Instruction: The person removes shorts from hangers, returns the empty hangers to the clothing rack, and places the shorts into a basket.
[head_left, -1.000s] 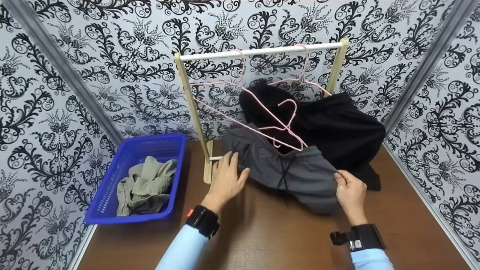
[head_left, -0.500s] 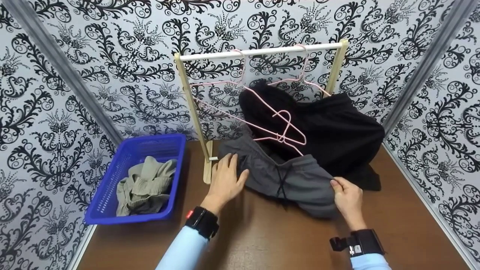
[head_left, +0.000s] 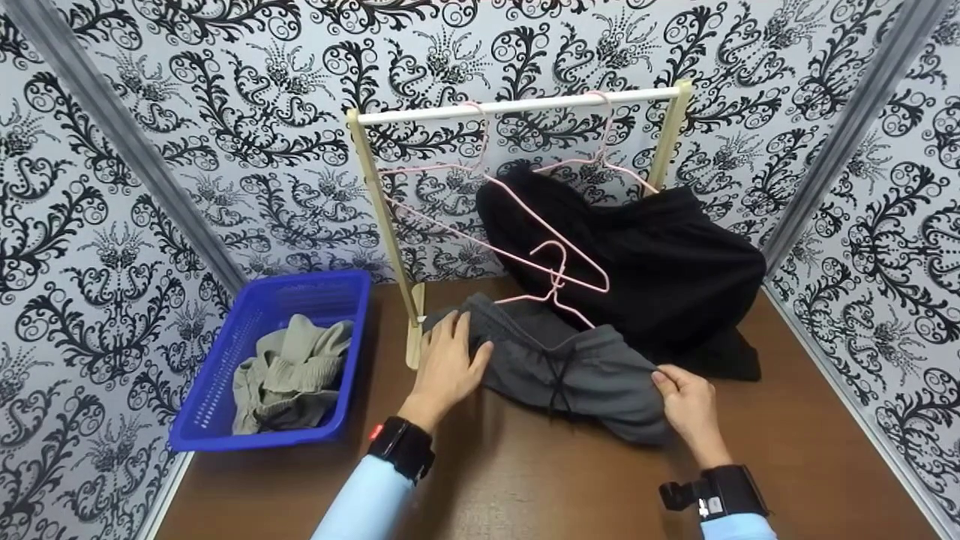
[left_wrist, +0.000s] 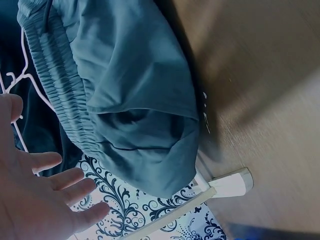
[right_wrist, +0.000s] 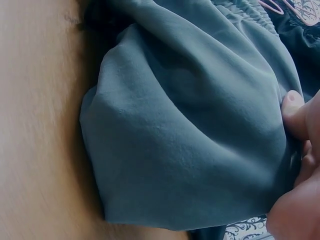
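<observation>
Pinching one side of the gray shorts (head_left: 600, 384) between thumb and fingers, the right hand (head_left: 690, 409) is holding that end outward, perhaps to spread the waist around the pink hanger (head_left: 555, 295), whose hook is standing above the opening. The left hand (head_left: 447, 369) is gripping nothing, its fingers spread beside the other end; whether they are touching cloth, the views are not showing. The shorts are sitting low over the table (head_left: 525, 495), in front of the rack (head_left: 540, 104), probably for easy reach.

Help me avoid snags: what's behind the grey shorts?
Black clothing and a hung hanger; the shorts hide the bottom of the lower hanger; behind or inside is unclear.
</observation>
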